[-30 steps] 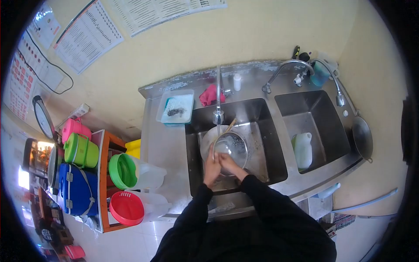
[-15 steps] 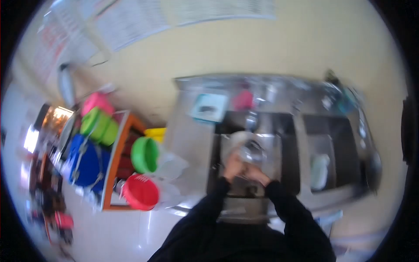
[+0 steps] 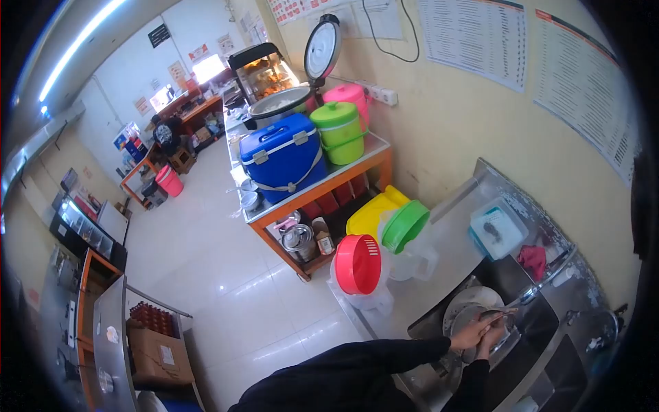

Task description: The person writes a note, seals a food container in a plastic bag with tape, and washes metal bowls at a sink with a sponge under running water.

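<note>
Over the left sink basin [image 3: 429, 323], my left hand [image 3: 469, 335] and my right hand [image 3: 491, 336] are close together, fingers curled inward. Between them is a shiny, slim piece [image 3: 506, 312]; its kind is too small and partly covered to tell. A pale round plate or bowl [image 3: 473, 296] lies in the basin just behind my hands, partly hidden by a shiny rounded vessel. The metal faucet [image 3: 532, 294] reaches over the basin close to my fingers.
On the counter stand a teal-white tub [image 3: 498, 230], a pink cloth [image 3: 531, 261], a red basket [image 3: 358, 264] and a green basket [image 3: 405, 226]. Left, a table holds a blue cooler box [image 3: 283, 158] and a lime-green jug [image 3: 338, 134]. A person [image 3: 167, 134] is far off.
My view has swung to the left, so the sink and both hands now appear lower right and the room shows. My hands remain together over the same basin.
</note>
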Available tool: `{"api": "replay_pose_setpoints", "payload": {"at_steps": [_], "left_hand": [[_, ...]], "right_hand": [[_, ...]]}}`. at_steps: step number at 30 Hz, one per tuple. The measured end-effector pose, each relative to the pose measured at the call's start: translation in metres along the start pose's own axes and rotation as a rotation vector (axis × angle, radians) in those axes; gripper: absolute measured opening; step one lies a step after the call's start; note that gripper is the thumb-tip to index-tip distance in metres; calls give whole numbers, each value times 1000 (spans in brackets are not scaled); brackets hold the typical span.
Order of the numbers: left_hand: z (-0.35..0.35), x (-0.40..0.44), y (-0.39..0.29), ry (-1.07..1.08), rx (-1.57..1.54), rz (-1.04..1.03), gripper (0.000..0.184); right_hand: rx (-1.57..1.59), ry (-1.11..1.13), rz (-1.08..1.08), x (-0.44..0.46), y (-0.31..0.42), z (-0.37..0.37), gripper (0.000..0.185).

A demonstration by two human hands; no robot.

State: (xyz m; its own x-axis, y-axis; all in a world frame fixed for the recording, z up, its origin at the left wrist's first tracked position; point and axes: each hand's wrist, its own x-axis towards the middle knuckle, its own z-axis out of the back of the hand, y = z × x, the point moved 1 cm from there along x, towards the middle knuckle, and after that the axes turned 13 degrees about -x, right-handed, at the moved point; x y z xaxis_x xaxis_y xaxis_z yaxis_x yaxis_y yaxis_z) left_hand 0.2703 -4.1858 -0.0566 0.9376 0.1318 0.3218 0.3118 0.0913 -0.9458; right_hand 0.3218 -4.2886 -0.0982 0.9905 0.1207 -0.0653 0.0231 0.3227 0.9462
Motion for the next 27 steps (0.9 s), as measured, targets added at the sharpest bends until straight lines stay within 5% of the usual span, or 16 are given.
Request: {"api": "replay_pose_setpoints", "payload": {"at_steps": [1, 2, 5, 6, 9, 13, 14, 17, 20, 22, 24, 27], "left_hand": [[6, 0, -11, 40, -30, 174, 56], [11, 1, -22, 79, -63, 343, 55], [45, 7, 13, 113, -105, 267, 56], [50, -2, -3, 112, -129, 217, 55], [19, -22, -1, -75, -122, 77, 55], [4, -25, 1, -87, -237, 399, 54], [9, -19, -11, -74, -270, 433, 53], [31, -8, -41, -41, -328, 451, 52], [38, -1, -10, -44, -349, 294, 53], [44, -7, -11, 30, -228, 172, 55], [47, -11, -10, 76, -131, 84, 57], [48, -9, -15, 111, -101, 118, 57]], "right_hand": [[342, 25, -30, 0, 0, -8, 20], [104, 144, 10, -4, -3, -10, 20], [-616, 487, 154, -15, -51, -7, 23], [-1030, 386, 233, -32, -14, 13, 23], [-817, -190, 190, 3, -15, 18, 25], [143, -48, -291, 23, -76, -19, 38], [645, 216, -434, -5, -28, -17, 45], [310, 533, -535, -33, 25, -3, 37], [-385, 663, 163, -10, -60, 31, 22], [-945, 632, 469, -9, -43, 45, 21], [-1544, 428, 543, -16, 42, 65, 27], [-1552, 203, 967, -5, 45, 60, 25]]}}
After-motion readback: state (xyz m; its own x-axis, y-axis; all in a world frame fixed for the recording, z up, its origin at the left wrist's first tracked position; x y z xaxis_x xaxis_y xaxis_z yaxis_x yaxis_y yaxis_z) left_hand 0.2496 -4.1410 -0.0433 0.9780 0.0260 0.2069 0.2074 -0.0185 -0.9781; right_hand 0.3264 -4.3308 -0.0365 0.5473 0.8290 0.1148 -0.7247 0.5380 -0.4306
